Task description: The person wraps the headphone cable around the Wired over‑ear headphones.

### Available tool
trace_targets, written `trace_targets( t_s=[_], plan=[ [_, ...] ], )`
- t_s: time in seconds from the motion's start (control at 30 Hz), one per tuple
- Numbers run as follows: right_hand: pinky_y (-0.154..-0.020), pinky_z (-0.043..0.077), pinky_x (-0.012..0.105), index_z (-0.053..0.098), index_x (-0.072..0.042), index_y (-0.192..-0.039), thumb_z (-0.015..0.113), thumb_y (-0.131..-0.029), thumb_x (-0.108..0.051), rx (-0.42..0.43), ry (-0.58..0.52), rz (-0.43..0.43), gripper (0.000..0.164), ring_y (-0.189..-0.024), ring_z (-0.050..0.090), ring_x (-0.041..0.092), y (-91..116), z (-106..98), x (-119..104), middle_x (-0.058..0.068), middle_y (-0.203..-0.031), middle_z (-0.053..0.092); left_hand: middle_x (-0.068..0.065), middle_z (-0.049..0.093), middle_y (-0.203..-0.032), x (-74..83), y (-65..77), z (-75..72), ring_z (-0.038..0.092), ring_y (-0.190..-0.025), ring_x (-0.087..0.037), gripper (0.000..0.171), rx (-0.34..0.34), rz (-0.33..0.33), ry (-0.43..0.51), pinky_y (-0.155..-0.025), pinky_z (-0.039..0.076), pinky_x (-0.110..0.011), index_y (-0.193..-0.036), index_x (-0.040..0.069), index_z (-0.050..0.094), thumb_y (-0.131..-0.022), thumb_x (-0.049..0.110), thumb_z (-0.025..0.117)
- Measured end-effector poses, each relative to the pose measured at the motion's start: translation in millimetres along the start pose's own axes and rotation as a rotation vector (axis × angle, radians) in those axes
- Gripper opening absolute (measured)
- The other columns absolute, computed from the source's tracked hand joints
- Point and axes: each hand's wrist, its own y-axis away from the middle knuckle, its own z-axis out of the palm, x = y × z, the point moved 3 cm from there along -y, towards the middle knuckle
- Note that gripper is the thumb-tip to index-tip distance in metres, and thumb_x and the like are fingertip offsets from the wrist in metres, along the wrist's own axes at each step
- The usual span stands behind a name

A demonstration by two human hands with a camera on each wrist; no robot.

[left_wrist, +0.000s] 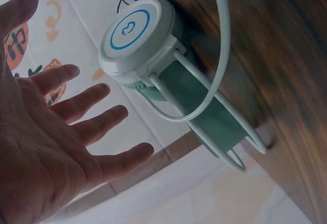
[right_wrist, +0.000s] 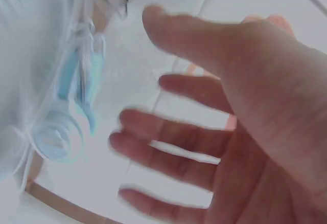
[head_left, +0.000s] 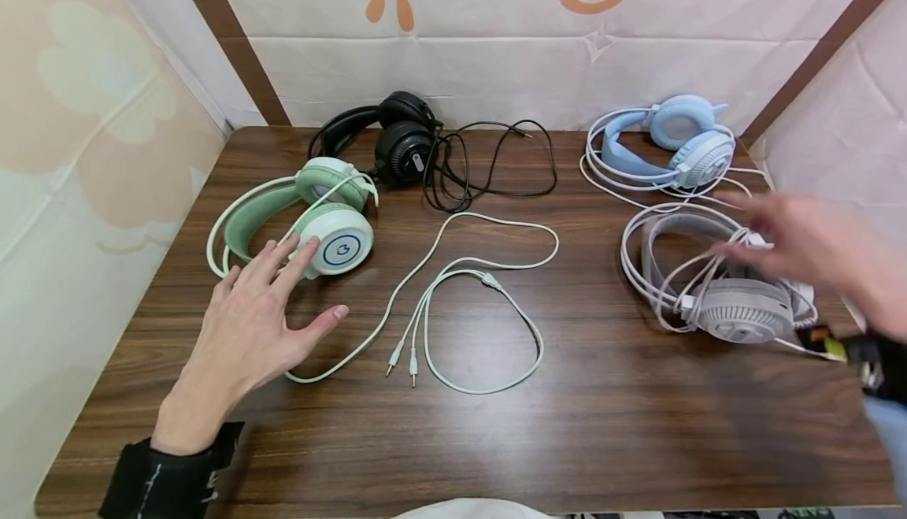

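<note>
The table (head_left: 482, 448) bears green headphones (head_left: 342, 224) and gray headphones (head_left: 742, 310).

In the head view, a pair of black padded headphones (head_left: 402, 150) lies at eleven o'clock on the dark-brown wood-grain table (head_left: 602, 424), with its thin black cable (head_left: 466, 182) loosely looped beside it. Light-blue plastic headphones (head_left: 697, 155) lie at two o'clock. At twelve o'clock there stands a whitish cloth wall (head_left: 468, 70), with orange printed lettering (head_left: 595, 7) at one o'clock.

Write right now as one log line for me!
left hand: empty, by green-and-white headphones | right hand: empty, blurred, by gray headphones | back of table: black headphones, light-blue headphones
</note>
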Motion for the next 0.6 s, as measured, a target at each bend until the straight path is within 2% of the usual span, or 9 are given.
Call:
trace_targets(
  t_s=[0.07,0.1,0.17,0.27,0.33,0.4,0.5,0.6],
  plan=[
    [-0.055,0.045,0.035,0.064,0.005,-0.128,0.085,-0.074,-0.009,0.024,0.000,-0.061,0.060,-0.064,0.056,0.015,-35.0,-10.6,19.5,0.010,-0.075,0.066,-0.016,0.045,-0.158,-0.5,2.2,-2.4,0.043,-0.143,-0.046,0.090,0.009,-0.008,-0.002,-0.106,0.033,-0.074,-0.158,0.024,0.039,-0.082,0.058,0.073],
    [-0.058,0.044,0.035,0.063,0.006,-0.129,0.084,-0.075,-0.007,-0.012,0.015,-0.060,0.059,-0.068,0.057,0.018,-53.0,-12.5,30.6,0.012,-0.078,0.066,-0.016,0.045,-0.158,-0.8,3.6,-3.4,0.043,-0.144,-0.046,0.090,0.016,-0.013,0.000,-0.106,0.033,-0.074,-0.158,0.024,0.039,-0.082,0.058,0.073],
    [-0.068,0.048,0.046,0.059,0.008,-0.130,0.081,-0.073,-0.004,-0.069,0.050,-0.062,0.062,-0.085,0.057,0.034,-84.7,-8.5,54.3,0.027,-0.090,0.063,-0.016,0.046,-0.158,-0.9,6.5,-5.6,0.043,-0.144,-0.045,0.089,0.033,-0.019,0.003,-0.106,0.034,-0.073,-0.157,0.024,0.041,-0.081,0.056,0.075],
    [-0.084,0.046,0.064,0.045,0.008,-0.141,0.080,-0.074,-0.007,-0.226,0.083,0.010,0.077,-0.110,0.044,0.055,-115.6,11.1,86.8,0.046,-0.114,0.047,-0.015,0.046,-0.157,-0.8,11.1,-7.7,0.044,-0.143,-0.045,0.088,0.045,-0.025,0.010,-0.105,0.035,-0.074,-0.156,0.023,0.042,-0.081,0.054,0.076],
    [-0.090,0.042,0.071,0.036,0.006,-0.145,0.079,-0.072,-0.006,-0.285,0.022,0.069,0.085,-0.118,0.034,0.061,-125.7,27.5,103.6,0.052,-0.124,0.035,-0.014,0.046,-0.158,-0.6,14.1,-9.2,0.044,-0.144,-0.044,0.088,0.044,-0.030,0.013,-0.105,0.036,-0.074,-0.157,0.024,0.042,-0.081,0.054,0.076],
    [-0.090,0.042,0.074,0.030,0.004,-0.147,0.082,-0.071,-0.009,-0.324,-0.033,0.127,0.093,-0.119,0.029,0.064,-130.7,42.5,114.4,0.054,-0.128,0.025,-0.013,0.045,-0.159,-0.9,16.8,-10.9,0.044,-0.145,-0.042,0.089,0.040,-0.037,0.014,-0.105,0.036,-0.073,-0.157,0.024,0.041,-0.081,0.054,0.076],
    [-0.082,0.044,0.074,0.029,0.002,-0.144,0.084,-0.071,-0.012,-0.318,-0.095,0.197,0.093,-0.113,0.033,0.068,-133.5,57.7,121.9,0.055,-0.129,0.015,-0.012,0.044,-0.159,-2.1,20.2,-14.2,0.043,-0.145,-0.040,0.090,0.033,-0.051,0.014,-0.105,0.035,-0.074,-0.158,0.025,0.039,-0.082,0.054,0.075],
    [-0.074,0.044,0.072,0.033,0.001,-0.140,0.083,-0.076,-0.018,-0.306,-0.102,0.244,0.084,-0.099,0.039,0.069,-136.5,62.4,121.6,0.053,-0.127,0.011,-0.013,0.045,-0.159,-2.1,22.7,-16.2,0.044,-0.144,-0.040,0.090,0.033,-0.062,0.012,-0.105,0.035,-0.075,-0.159,0.026,0.038,-0.082,0.054,0.075]
  ],
)
